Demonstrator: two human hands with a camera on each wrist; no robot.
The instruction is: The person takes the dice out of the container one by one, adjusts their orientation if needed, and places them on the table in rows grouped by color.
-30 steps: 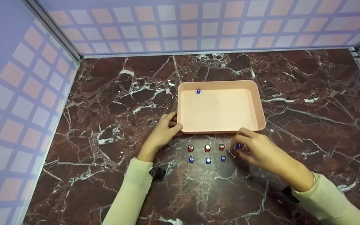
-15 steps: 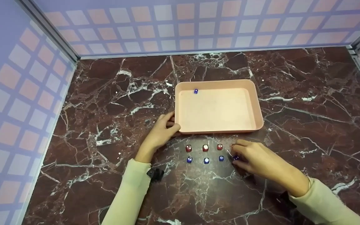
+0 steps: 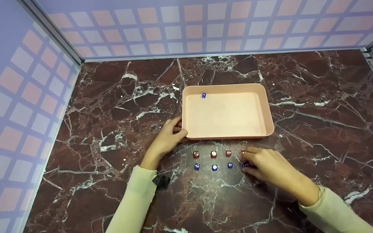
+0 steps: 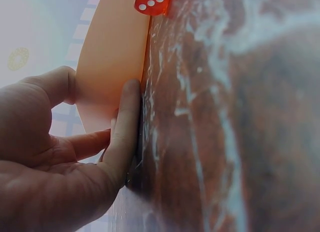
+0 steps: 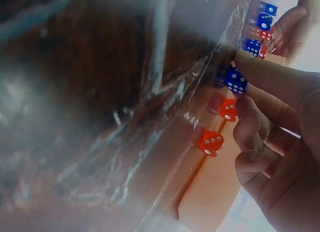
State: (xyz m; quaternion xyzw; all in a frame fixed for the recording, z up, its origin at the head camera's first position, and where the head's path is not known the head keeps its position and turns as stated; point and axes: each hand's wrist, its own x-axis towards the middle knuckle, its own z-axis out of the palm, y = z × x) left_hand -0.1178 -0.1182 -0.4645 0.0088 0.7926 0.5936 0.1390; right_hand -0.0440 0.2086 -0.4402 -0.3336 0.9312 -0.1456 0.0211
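My left hand [image 3: 169,136] holds the near left corner of a peach-coloured tray [image 3: 267,110]; in the left wrist view the thumb and fingers [image 4: 131,99] touch its outer wall. My right hand [image 3: 267,161] pinches a blue die [image 5: 237,80] between thumb and fingertips, down at the tabletop. That die is at the right end of a row of blue dice [image 3: 214,167]. Behind runs a row of red dice [image 3: 213,154]; its rightmost red die [image 3: 243,152] is partly covered by the right fingers. One small blue die [image 3: 204,95] lies inside the tray, near its back wall.
Both rows stand on a dark red marbled table [image 3: 125,106], just in front of the tray. Checked panels [image 3: 193,29] border the table at the back and sides.
My right hand has come back from the tray's front edge with the blue die, down to the end of the blue row. The rightmost red die now shows. The left hand stays on the tray.
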